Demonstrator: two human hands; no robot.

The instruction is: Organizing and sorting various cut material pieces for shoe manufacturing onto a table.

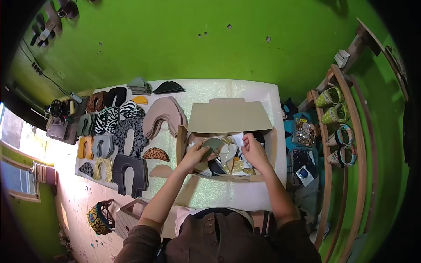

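The person leans over a pale glittery surface [219, 197] with both hands inside an open cardboard box [228, 118] — its flap folded back toward the green wall [197, 44]. The left hand [195, 154] pinches a grey-green curved cut piece [213, 144], holding it just above the jumble of scraps [230, 164] that fills the box. The right hand [253, 149] is closed with fingers curled down among the scraps near the box's right side; whether it grips one of them cannot be told.

To the left of the box, well apart from the hands, cut shoe-upper pieces lie in rows on the surface: a stack of beige pieces [164, 116] nearest the box, zebra-print pieces [107, 119], dark grey U-shaped pieces [129, 173], a leopard-print piece [155, 154] and yellow ones [85, 147].

On the right stands a wooden rack [346, 131] carrying patterned shoes [335, 107] — green and multicoloured pairs.
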